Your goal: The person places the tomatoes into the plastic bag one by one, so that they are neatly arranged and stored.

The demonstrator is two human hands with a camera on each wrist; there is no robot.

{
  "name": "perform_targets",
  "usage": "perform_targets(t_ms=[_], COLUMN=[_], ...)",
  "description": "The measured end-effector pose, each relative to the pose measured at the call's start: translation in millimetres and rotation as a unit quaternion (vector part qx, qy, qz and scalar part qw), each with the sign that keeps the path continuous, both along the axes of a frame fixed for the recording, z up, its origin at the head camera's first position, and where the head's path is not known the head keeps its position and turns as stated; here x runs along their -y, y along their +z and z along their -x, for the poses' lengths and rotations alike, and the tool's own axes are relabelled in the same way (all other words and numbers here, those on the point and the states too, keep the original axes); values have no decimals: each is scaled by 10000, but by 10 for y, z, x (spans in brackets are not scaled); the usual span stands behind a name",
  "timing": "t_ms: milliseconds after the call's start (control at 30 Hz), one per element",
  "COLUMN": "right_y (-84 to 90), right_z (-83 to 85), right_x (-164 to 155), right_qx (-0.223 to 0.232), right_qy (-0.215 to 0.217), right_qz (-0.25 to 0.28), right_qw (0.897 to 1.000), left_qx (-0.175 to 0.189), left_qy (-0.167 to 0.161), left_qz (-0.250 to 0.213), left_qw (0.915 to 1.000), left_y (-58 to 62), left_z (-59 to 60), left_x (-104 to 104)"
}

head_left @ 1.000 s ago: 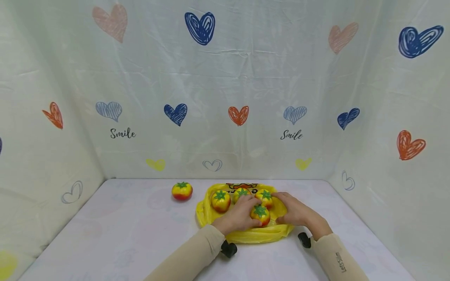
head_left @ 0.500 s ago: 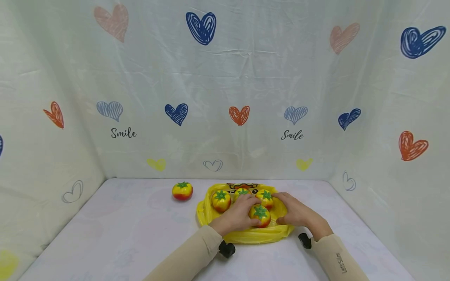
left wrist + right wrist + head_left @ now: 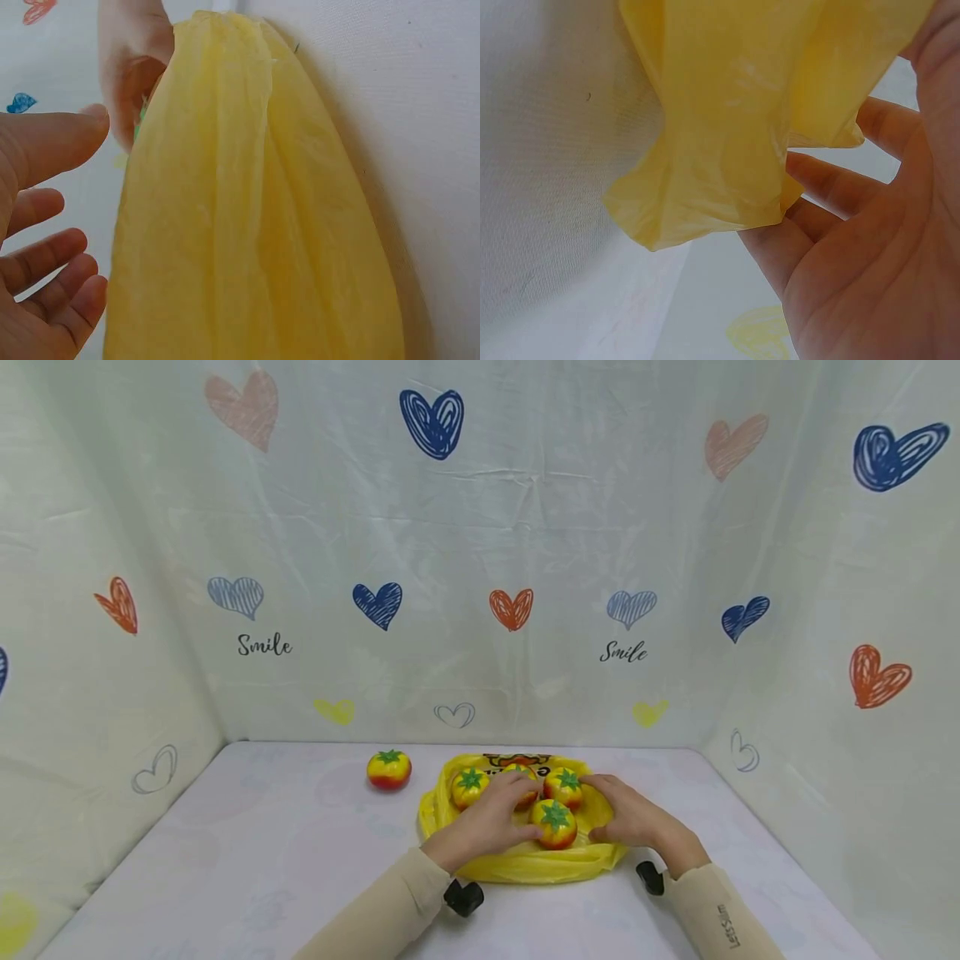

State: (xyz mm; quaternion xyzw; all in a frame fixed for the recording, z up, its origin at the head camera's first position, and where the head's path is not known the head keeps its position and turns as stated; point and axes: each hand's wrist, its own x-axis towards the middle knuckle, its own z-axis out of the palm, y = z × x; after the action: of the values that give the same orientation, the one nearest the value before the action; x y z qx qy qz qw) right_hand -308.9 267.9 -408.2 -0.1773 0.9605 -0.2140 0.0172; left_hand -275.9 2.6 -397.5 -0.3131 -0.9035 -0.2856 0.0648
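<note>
A crumpled yellow plastic bag lies on the white table with several toy tomatoes on it. My left hand lies across the bag, its straight fingers touching the front tomato and reaching over a rear one. My right hand rests open on the bag's right side, next to the front tomato and another tomato. A further tomato sits at the bag's left. In the left wrist view the left hand hangs relaxed beside the bag. In the right wrist view the right hand is spread under a fold of the bag.
One loose tomato stands on the table left of the bag. Cloth walls printed with hearts close in the table at the back and on both sides. Bare tabletop stretches to the left and in front of the bag.
My left arm has drawn a little to the left and its fingers now stretch over the rear tomato. The right hand and the tomatoes have hardly moved.
</note>
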Motion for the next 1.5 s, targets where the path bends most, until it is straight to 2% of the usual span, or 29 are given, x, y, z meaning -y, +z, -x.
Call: perform_targets(t_ms=[267, 567, 667, 900, 1000, 1267, 1500], right_y=[-32, -46, -37, -15, -11, -26, 14], right_z=[-8, -20, -24, -12, -8, -7, -20], right_x=[9, 11, 15, 20, 15, 21, 28], right_qx=[2, -39, -34, -34, -77, -25, -33], right_qy=[-26, -40, -24, 5, 33, 2, 3], right_qz=[-39, -103, -121, -141, -120, -102, -113], right_qw=[10000, 9999, 9999, 9999, 9999, 9999, 9999], left_qx=[-135, -166, -259, -835, -918, -619, -892], left_qy=[88, 110, 158, 236, 272, 862, 1182], left_qz=[-33, -178, -332, -631, -688, -780, -767], left_qw=[9999, 9996, 9990, 9942, 9930, 9913, 9860], left_y=[8, 35, 27, -10, -14, 6, 20], left_z=[-105, -159, -143, -64, -40, -26, 34], left_x=[184, 418, 515, 756, 843, 1097, 1310])
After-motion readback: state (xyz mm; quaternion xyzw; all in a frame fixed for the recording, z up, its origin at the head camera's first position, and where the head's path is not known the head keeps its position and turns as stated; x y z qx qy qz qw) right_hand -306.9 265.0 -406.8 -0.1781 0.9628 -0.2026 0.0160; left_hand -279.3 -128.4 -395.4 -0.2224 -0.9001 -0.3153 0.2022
